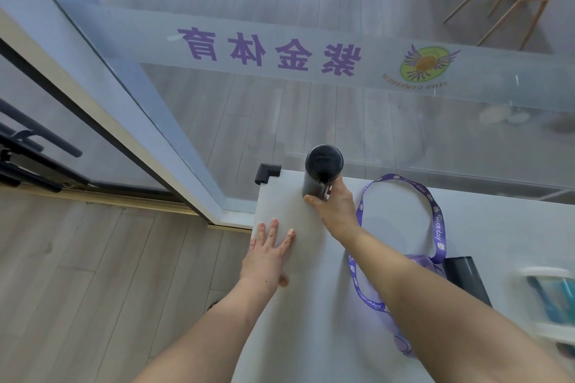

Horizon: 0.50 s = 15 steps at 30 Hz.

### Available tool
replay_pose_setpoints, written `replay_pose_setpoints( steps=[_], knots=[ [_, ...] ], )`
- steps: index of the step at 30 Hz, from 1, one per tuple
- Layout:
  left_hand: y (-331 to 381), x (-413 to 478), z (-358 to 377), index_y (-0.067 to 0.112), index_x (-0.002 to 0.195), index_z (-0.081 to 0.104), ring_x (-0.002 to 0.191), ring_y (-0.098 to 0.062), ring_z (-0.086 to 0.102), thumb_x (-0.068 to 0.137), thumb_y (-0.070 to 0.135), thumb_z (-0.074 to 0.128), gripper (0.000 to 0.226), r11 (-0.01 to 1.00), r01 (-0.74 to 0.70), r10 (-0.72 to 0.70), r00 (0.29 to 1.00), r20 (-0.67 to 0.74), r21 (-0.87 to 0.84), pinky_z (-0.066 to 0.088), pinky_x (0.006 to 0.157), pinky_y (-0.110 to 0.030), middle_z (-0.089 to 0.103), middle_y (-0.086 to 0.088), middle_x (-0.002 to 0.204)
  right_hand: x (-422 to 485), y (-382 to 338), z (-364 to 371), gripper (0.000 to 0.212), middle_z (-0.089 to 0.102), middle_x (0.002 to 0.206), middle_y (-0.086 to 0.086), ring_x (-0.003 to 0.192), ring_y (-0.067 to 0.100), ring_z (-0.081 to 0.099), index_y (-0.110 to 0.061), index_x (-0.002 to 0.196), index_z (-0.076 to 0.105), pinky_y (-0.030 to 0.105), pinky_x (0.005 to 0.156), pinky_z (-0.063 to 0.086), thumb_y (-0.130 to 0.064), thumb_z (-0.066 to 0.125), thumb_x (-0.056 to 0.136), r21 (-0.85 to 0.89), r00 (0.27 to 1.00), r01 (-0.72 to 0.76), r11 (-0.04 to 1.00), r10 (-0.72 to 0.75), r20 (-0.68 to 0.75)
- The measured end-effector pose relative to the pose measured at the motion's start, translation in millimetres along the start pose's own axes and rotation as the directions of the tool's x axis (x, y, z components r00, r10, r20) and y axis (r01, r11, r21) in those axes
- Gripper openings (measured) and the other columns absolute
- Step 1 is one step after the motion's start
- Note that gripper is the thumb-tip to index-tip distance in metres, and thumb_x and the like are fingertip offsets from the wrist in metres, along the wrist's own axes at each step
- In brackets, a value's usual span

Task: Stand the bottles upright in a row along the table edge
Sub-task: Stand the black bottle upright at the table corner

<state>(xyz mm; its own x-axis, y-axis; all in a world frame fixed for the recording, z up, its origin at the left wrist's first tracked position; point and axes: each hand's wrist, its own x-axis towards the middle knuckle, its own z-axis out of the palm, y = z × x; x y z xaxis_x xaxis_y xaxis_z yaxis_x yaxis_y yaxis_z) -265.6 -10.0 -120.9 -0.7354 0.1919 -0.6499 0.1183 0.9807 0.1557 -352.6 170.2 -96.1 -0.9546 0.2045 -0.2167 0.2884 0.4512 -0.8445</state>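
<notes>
Both forearms enter from the bottom edge, bare, and reach forward over the white table (311, 320)

Right hand (334, 207): fingers wrap the lower body of the black bottle (322, 171) from the right side, thumb tip pressed against its near face low down. Grip closed on the bottle. Wrist straight, forearm running back and to the right toward the camera, crossing over the purple lanyard (437, 227)

Black bottle stands upright at the far edge of the table, near the far left corner, just right of the black corner guard (266, 172). Its round black cap faces the camera; a small tab or loop hangs down the near side by the fingers.

Left hand (267, 253): fingers spread and extended, palm down, flat on the tabletop at the left edge. Nothing held. Little-finger side sits at or just over the edge; exact contact there unclear. Forearm angles back and left, off the table over the wood floor.

Purple lanyard, printed "Nice day", loops across the table right of the right hand and runs under the forearm to a pale purple bottle (420, 261), mostly hidden. A dark cylinder (466, 278) lies on its side just right of it. A blurred white-framed object (550, 305) sits at the right border, well apart from the black bottle
</notes>
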Motion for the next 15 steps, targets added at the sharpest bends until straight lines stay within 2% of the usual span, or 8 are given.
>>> replay_pose_setpoints(
  steps=[10,15],
  knots=[
    [0.1,-1.2,-1.1,0.042,0.158,-0.015,0.151,-0.032,-0.028,0.088,0.031,0.078,0.118,1.000,-0.008,0.008,1.000,-0.009,0.001,-0.003,0.124,-0.043,-0.035,-0.001,0.164,5.3,-2.1,-11.4,0.058,0.065,0.117,-0.002,0.109,0.021,0.061,-0.025,0.128,0.052,0.037,0.093,0.053,-0.019,0.085,0.080,-0.014,1.000,-0.006,1.000,0.006,0.021],
    [-0.7,-0.3,-0.5,0.042,0.159,-0.014,0.151,-0.031,-0.029,0.088,0.030,0.079,0.117,1.000,-0.010,0.010,1.000,-0.013,-0.009,-0.005,0.124,-0.043,-0.035,-0.001,0.164,3.4,-2.5,-12.6,0.057,0.066,0.119,0.000,0.109,0.022,0.061,-0.024,0.128,0.051,0.039,0.093,0.053,-0.020,0.084,0.081,-0.029,1.000,0.001,1.000,0.000,0.019]
  ],
)
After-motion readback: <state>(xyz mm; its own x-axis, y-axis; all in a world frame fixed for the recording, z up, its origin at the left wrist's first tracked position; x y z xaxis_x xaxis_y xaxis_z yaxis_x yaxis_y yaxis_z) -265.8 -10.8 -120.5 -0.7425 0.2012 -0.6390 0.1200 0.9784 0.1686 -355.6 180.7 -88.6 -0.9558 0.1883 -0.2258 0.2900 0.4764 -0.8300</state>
